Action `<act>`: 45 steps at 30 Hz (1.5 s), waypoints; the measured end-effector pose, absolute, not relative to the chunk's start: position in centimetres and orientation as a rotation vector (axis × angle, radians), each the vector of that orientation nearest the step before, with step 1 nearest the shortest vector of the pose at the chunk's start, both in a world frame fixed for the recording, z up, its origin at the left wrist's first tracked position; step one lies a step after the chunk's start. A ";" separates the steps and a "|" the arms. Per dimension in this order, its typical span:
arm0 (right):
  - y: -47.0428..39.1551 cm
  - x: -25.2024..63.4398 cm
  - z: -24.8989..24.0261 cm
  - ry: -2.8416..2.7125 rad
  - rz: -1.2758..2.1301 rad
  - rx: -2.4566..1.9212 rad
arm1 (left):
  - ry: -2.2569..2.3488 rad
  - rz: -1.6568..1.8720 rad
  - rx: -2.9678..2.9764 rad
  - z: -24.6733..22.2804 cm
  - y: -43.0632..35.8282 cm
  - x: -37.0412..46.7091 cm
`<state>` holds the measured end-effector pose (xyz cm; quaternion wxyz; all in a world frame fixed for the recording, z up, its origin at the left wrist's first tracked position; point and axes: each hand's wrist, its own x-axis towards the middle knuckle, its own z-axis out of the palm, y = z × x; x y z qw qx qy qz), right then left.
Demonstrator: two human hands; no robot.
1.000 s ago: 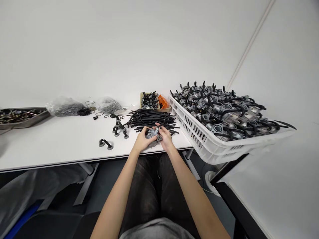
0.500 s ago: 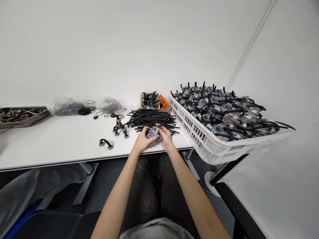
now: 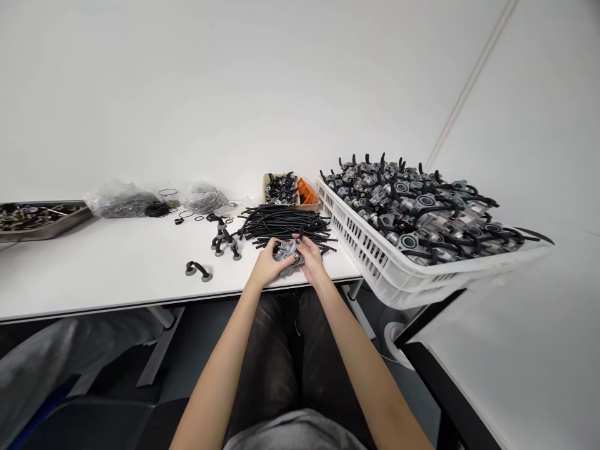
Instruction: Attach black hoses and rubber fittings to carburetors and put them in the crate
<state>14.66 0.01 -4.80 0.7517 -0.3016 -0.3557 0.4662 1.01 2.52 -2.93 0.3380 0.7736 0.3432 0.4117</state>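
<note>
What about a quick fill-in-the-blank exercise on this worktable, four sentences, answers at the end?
1. The bare right hand and the bare ____ hand hold one small grey metal part.
2. In the picture, the large white slotted plastic crate stands to the ____ of the pile of thin black tubes.
3. The small slotted plastic container behind that pile is coloured ____.
4. The smooth flat tabletop under the tubes is coloured ____.

Missing words: left; right; orange; white.

Open run on surface (image 3: 117,269) L of hands (image 3: 266,267), bar bent hose pc (image 3: 200,269) nr front edge & stacked pcs (image 3: 226,235) closer in. Fwd: black hose pile (image 3: 284,220) just beyond hands blocks low pass; room above. R: white crate (image 3: 403,279) wall, heap of parts (image 3: 425,201) rising over rim.
</note>
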 end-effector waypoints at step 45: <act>0.0 14.5 -4.7 -0.768 1.019 -0.678 | 0.934 1.066 2.048 -2.5 2.0 0.9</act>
